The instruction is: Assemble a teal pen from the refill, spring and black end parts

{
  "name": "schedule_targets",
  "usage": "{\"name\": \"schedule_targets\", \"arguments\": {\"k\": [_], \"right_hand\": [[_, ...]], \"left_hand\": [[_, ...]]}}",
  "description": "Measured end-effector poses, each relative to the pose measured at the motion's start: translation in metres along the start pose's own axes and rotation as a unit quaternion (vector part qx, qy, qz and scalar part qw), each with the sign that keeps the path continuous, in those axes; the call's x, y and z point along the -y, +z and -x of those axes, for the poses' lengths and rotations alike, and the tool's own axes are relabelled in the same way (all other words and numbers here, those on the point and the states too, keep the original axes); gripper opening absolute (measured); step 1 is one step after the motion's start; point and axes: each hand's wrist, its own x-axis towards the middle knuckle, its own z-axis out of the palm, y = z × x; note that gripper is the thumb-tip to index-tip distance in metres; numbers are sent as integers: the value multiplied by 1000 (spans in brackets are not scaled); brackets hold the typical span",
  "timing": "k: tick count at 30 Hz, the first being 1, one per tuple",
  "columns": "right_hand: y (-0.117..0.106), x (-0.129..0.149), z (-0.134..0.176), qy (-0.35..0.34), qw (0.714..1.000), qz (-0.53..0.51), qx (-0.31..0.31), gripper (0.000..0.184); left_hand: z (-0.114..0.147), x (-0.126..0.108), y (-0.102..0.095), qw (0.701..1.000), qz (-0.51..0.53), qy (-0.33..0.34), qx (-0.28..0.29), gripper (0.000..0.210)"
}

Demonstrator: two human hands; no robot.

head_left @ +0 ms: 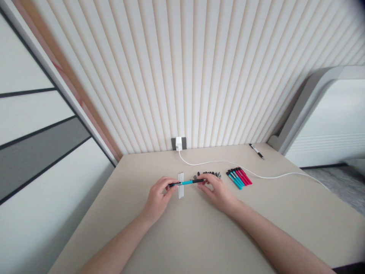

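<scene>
Two hands on one slim teal plastic pen with black ends, held level just above the beige surface. I see left hand fingers pinching one end, right hand fingers the other. Light, stiff, slick; grip the ends.

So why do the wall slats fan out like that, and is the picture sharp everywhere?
Head view: wide-lens distortion splays the ribbed cream wall panel; light is soft and even, with faint shadows under the hands; the turquoise pen with black ends is sharp, the corners blur and darken.
</scene>
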Motion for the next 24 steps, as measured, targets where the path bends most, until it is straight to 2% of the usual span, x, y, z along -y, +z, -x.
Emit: {"name": "schedule_targets", "arguments": {"k": [2,4,8,10,14,17,24], "right_hand": [[-1,0,-1,-6,1000,8,-6,16],[-3,2,-2,-10,999,38,3,18],[-4,6,-3,7,993,104,53,41],[-4,8,-2,21,992,102,64,44],[-4,7,-2,-6,998,52,24,25],[-4,5,-2,-29,999,40,1,22],[-5,9,-3,-38,998,38,11,18]], "left_hand": [[0,1,0,1000,-2,4,2,12],[1,0,1,1000,-5,8,8,12],[1,-1,0,1000,-14,17,14,11],[1,-1,0,1000,-14,15,13,12],[1,1,-1,1000,-15,5,4,11],[1,1,-1,1000,-20,8,3,11],[1,0,-1,1000,-20,10,16,11]]}}
